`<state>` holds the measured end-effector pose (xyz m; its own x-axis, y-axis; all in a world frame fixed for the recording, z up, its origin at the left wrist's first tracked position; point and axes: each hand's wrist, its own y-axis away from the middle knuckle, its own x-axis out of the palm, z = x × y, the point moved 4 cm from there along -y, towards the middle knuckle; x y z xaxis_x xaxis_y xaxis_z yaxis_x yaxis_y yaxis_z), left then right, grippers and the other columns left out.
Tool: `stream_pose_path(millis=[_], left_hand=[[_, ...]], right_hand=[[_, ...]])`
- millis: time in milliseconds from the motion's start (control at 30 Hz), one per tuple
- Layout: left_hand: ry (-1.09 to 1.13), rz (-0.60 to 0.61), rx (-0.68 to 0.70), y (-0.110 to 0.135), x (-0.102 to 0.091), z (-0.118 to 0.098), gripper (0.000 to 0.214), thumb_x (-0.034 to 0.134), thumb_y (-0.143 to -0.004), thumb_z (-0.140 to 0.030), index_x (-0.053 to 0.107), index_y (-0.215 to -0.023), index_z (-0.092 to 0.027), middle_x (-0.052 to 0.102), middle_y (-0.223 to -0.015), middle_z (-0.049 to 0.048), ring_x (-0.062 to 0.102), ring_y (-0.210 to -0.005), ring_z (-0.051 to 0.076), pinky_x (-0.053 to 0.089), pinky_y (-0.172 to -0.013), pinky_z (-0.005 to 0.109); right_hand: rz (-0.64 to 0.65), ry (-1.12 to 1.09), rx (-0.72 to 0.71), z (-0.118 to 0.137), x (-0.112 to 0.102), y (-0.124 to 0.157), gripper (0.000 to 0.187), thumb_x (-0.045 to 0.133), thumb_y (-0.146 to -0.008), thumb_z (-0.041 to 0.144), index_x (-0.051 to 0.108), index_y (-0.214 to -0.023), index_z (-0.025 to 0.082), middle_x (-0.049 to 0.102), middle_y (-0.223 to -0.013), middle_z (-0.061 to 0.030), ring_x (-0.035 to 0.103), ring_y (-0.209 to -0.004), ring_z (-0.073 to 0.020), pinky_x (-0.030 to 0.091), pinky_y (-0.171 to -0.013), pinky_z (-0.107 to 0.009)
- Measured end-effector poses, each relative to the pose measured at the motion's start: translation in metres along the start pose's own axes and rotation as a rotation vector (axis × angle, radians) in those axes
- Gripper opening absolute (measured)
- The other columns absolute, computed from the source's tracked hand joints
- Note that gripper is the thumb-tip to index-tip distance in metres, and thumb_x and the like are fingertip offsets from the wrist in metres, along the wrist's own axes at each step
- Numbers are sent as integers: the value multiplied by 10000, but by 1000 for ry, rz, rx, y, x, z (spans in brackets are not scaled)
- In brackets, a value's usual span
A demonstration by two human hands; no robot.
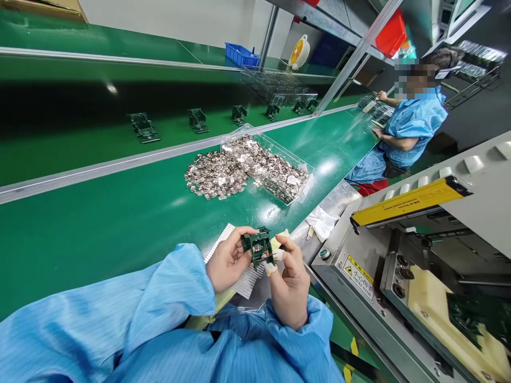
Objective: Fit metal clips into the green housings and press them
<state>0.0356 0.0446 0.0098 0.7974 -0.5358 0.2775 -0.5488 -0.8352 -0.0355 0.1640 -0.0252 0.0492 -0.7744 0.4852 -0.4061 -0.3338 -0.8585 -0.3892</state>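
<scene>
Just above my lap, a small green circuit board panel (258,246) with cut-outs is held between both hands. My left hand (228,260) pinches its left side between thumb and fingers. At the right edge, my right hand (291,282) closes its fingers on the panel; white coverings wrap some fingertips, and I cannot make out whether a small part is also between them. Underneath lies a white sheet with rows of small marks (248,282), partly hidden by my hands. Beyond, a pile of small silvery metal pieces (216,175) spills beside a clear plastic tray (297,192) holding more.
Several green board panels (144,127) stand in a row along the belt behind a metal rail (120,163). A machine with a yellow sensor bar (411,202) is close on my right, a crumpled white cloth (321,222) beside it. A co-worker in blue (415,125) sits farther along.
</scene>
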Motion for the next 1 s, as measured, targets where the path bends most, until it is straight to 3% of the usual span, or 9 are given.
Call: stream_pose_path(millis=[300, 400, 567, 667, 733, 800, 867, 933, 1000], left_hand=[[-110, 41, 73, 5, 2, -1, 305, 533, -937, -294, 465, -1226, -222, 651, -1020, 49, 638, -807, 130, 509, -725, 222], [-165, 40, 86, 6, 2, -1, 284, 515, -942, -281, 481, -1218, -219, 651, -981, 45, 631, -786, 132, 500, -709, 224], [-141, 45, 64, 7, 2, -4, 287, 541, -926, -301, 500, -1196, -213, 639, -887, 31, 620, -780, 141, 506, -722, 241], [-54, 15, -35, 3, 1, -6, 354, 601, -880, -327, 475, -1188, -207, 637, -926, 44, 631, -788, 154, 529, -711, 258], [-9, 16, -110, 3, 4, -9, 424, 643, -838, -341, 455, -1194, -208, 640, -956, 54, 639, -795, 166, 544, -696, 270], [-18, 85, -171, 8, 14, -15, 453, 667, -814, -345, 458, -1192, -209, 649, -978, 60, 647, -815, 175, 551, -695, 272], [-61, 206, -223, 17, 28, -25, 437, 653, -831, -347, 471, -1204, -213, 660, -1050, 74, 653, -862, 180, 550, -713, 265], [-97, 374, -273, 22, 42, -38, 446, 604, -874, -364, 462, -1274, -229, 659, -1147, 82, 662, -887, 174, 545, -719, 253], [-170, 589, -285, 15, 58, -52, 540, 595, -883, -370, 416, -1379, -255, 673, -1161, 74, 673, -871, 170, 540, -710, 246]], right_hand=[[-78, 88, 0, 4, 14, 0, 93, 583, -839, 184, 658, -880, 222, 586, -1194, -100, 554, -1133, -258, 435, -985, -457], [-59, -32, 155, -4, 16, -1, 96, 650, -809, 266, 664, -891, 216, 592, -1185, -103, 573, -1100, -266, 463, -956, -445], [0, -482, 452, -19, 17, 2, 455, 761, -741, 367, 603, -1140, 216, 643, -1136, -98, 644, -946, -241, 552, -817, -386], [19, -545, 367, -14, 1, 0, 399, 722, -801, 321, 608, -1174, 238, 617, -1258, -98, 618, -1065, -245, 529, -868, -370], [88, -484, 255, -7, -12, 0, 480, 700, -829, 278, 560, -1288, 276, 528, -1402, -86, 541, -1215, -259, 490, -946, -381], [194, -389, 145, 1, -23, 4, 653, 726, -813, 244, 462, -1406, 316, 454, -1481, -67, 458, -1317, -267, 426, -1042, -404], [267, -327, 46, 9, -36, 11, 760, 787, -764, 243, 435, -1433, 324, 492, -1443, -69, 475, -1305, -269, 396, -1081, -408], [269, -323, -24, 14, -56, 20, 770, 843, -706, 298, 491, -1391, 299, 586, -1323, -84, 566, -1199, -269, 445, -1038, -402], [176, -316, -16, 13, -87, 31, 751, 873, -644, 412, 568, -1316, 270, 658, -1186, -91, 640, -1068, -273, 512, -951, -411]])
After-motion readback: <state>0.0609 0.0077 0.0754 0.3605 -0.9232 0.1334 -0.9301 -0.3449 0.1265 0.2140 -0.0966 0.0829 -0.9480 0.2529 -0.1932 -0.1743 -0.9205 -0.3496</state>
